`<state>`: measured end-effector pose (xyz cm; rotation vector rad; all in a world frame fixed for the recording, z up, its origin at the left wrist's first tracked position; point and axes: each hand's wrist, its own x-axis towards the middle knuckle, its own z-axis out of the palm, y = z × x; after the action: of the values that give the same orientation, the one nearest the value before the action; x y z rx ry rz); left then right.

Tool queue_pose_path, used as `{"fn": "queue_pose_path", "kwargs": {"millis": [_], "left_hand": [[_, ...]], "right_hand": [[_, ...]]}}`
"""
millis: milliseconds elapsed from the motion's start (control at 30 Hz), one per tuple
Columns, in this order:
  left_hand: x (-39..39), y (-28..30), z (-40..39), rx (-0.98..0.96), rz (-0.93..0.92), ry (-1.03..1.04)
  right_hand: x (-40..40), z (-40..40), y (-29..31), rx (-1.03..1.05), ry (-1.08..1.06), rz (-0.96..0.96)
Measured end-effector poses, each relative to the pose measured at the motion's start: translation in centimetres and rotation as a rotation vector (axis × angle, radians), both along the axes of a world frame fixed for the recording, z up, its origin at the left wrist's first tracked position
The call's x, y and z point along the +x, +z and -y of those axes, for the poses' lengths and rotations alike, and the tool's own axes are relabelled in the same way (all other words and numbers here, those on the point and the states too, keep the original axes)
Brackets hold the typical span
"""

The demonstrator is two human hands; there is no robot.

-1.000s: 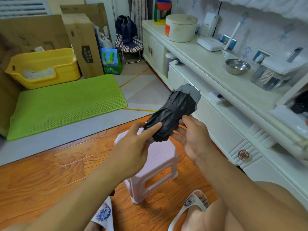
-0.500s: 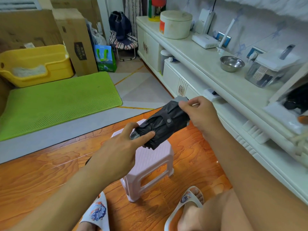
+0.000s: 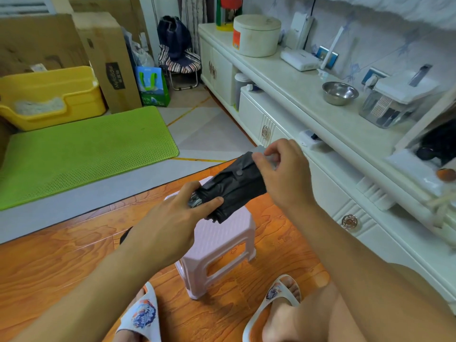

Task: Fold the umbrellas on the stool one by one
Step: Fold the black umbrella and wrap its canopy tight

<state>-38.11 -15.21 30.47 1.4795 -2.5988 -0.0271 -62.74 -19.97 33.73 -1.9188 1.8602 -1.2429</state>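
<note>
A black collapsed umbrella [image 3: 234,186] is held in the air above the pale pink plastic stool [image 3: 219,245]. My left hand [image 3: 172,223] grips its lower end, thumb laid across the fabric. At the upper end my right hand [image 3: 283,174] pinches the grey edge of the umbrella between thumb and fingertips. A round snap button shows on the rolled canopy. Nothing lies on the visible part of the stool's top.
A white cabinet [image 3: 320,154] with drawers runs along the right, carrying a steel bowl [image 3: 340,93] and a rice cooker [image 3: 256,35]. A green mat [image 3: 86,149], a yellow tub [image 3: 49,97] and cardboard boxes [image 3: 108,62] lie to the left. My slippered feet are below the stool.
My right hand has moved from the umbrella's lower part to its upper end and now pinches the grey edge. The umbrella has tilted lower and its canopy looks tighter wrapped.
</note>
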Motion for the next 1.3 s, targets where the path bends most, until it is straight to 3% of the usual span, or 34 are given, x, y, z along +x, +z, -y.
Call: {"fn": "queue_pose_path", "kwargs": {"millis": [67,133,200,433,600,767,900,1000,1100,1200,1300], "left_hand": [[0.0,0.5,0.1,-0.014,-0.004,0.007],[-0.1,0.9,0.1,-0.03,-0.004,0.008],[-0.2,1.2,0.0,-0.038,0.014,0.009],[0.2,1.3,-0.1,-0.014,0.058,0.014],[1.4,0.2,0.6,0.086,-0.029,0.072],[1.8,0.7,1.2,0.256,-0.388,0.143],[1.9,2.5,1.2,0.742,-1.01,0.237],[1.1,2.7,0.6,1.071,-1.442,0.165],[0.1,2.7,0.3,1.285,-1.608,0.094],[-0.4,2.7,0.0,1.262,-1.548,0.09],[-1.3,2.7,-0.4,1.104,-1.373,0.185]], "right_hand": [[0.7,-0.6,0.0,-0.011,0.227,-0.011],[0.8,-0.4,-1.0,0.028,0.382,-0.282],[0.7,0.1,-1.8,-0.001,0.4,-0.392],[-0.4,-0.5,-0.2,-0.16,0.405,-0.236],[-1.5,-1.9,1.2,-0.356,0.383,-0.252],[-1.7,-2.3,-0.1,-0.212,0.387,-0.231],[-2.0,-2.2,-0.9,-0.134,0.39,-0.18],[-2.1,-2.2,-0.6,-0.08,0.333,-0.001],[-1.4,-2.7,0.0,0.012,0.281,0.293],[-0.8,-2.7,0.3,0.139,0.256,0.576],[-0.4,-2.3,0.2,0.29,0.192,0.869]]}}
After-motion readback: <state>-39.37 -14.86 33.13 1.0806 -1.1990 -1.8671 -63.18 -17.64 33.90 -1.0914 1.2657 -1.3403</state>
